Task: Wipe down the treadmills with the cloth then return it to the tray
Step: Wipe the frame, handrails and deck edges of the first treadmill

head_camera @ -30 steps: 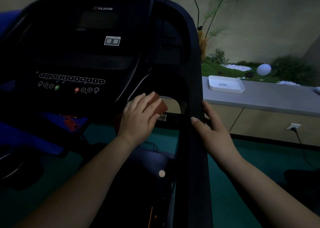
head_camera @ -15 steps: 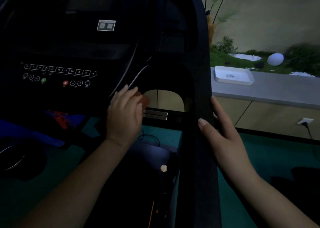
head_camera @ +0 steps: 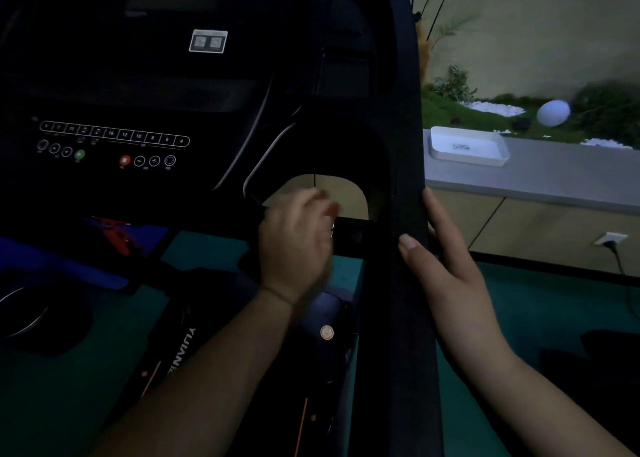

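left hand: the left hand (head_camera: 294, 245) is down at the bottom edge of the treadmill (head_camera: 173, 92) console, motion-blurred, fingers curled over something. Honestly can't tell if it's clamped on the cloth or not.

cloth: can't actually see it in this shot. My guess is it's tucked under that left palm, but that's a guess, the hand covers the spot and it's dark.

right hand: the right hand (head_camera: 446, 273) lies flat with straight fingers along the dark upright post (head_camera: 408, 214), thumb on the near face, not gripping anything, just bracing.

tray: white tray (head_camera: 469, 148) sits on the grey counter (head_camera: 554, 179), roughly 2 o'clock from the left hand, well apart, with the post between them.

key relation: the post's long axis runs 12 to 6. The right hand is the nearer one to the tray, but the cloth (if it's where I think) is with the left, so returning it means going around that post.

count: two hands, one tray, one treadmill console in view, one post, zero cloths visible.

stage: looks like wiping isn't finished yet.
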Action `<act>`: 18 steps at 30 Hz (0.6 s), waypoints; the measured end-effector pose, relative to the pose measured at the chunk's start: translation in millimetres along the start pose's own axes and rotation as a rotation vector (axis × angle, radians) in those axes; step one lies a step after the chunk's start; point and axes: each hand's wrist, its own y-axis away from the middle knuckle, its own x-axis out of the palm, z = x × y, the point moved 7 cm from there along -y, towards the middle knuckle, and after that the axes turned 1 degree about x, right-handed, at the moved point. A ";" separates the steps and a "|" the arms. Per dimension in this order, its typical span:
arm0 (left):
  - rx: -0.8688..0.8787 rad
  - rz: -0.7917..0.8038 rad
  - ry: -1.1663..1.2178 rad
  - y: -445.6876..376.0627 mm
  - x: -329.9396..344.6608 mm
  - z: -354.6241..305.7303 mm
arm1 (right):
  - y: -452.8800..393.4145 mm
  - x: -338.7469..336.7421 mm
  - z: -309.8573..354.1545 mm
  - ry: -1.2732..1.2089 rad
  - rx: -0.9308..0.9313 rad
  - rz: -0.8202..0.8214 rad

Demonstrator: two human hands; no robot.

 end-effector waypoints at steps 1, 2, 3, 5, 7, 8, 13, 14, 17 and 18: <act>0.029 0.026 0.033 0.8 7.7 -22.1 | -0.4 0.1 -0.2 -0.002 -0.003 0.000; 0.069 0.049 0.052 1.8 12.8 -36.7 | -0.5 0.5 0.0 -0.001 -0.005 0.004; 0.113 0.068 0.054 0.7 13.4 -41.0 | -0.7 1.0 -0.1 0.004 -0.006 0.008; 0.178 0.093 0.002 -1.8 6.7 -19.9 | -0.7 0.3 -0.2 0.011 -0.010 0.009; 0.139 0.052 -0.075 -5.2 -8.6 25.1 | -0.3 0.1 -0.2 0.015 -0.009 0.012; 0.087 0.031 -0.091 -6.3 -16.9 45.8 | -0.1 0.3 -0.1 0.013 -0.008 0.014; -0.014 0.036 -0.037 -5.7 -3.3 7.4 | -0.9 0.9 -1.2 -0.006 -0.019 0.014; 0.034 0.072 0.002 -4.7 4.5 -16.4 | -1.0 1.3 -1.8 -0.009 -0.017 0.018; 0.143 0.172 0.037 -4.4 10.9 -30.9 | -1.0 1.6 -2.8 -0.005 -0.019 0.026; 0.162 0.177 -0.002 -4.5 7.0 -17.7 | -1.1 0.9 -2.4 -0.003 -0.025 0.025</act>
